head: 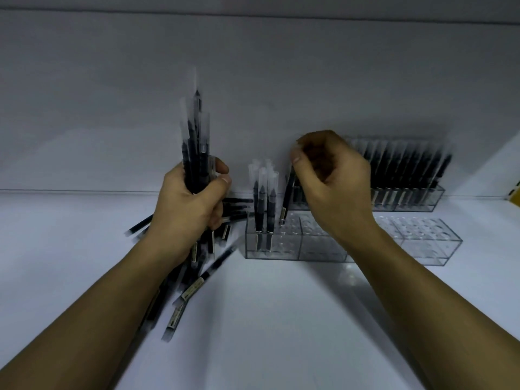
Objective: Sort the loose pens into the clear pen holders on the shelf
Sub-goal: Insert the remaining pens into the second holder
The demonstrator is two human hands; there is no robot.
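From the head view, I am part-way through filling the front clear pen holder. My left hand is clenched round a bundle of pens, held upright to the left of that holder. My right hand is above the holder, and its thumb and fingers pinch the cap end of a single pen. That pen hangs tilted, its lower end at the holder's top plate, just right of the three pens already standing at the holder's left end. I cannot tell if its tip is in a hole yet.

Behind the holder, a back holder looks full of pens. More loose pens lie on the shelf left of the front holder, under my left wrist.

Next, I judge, I must straighten this pen over a free hole, let it drop in, and pull another from the bundle.
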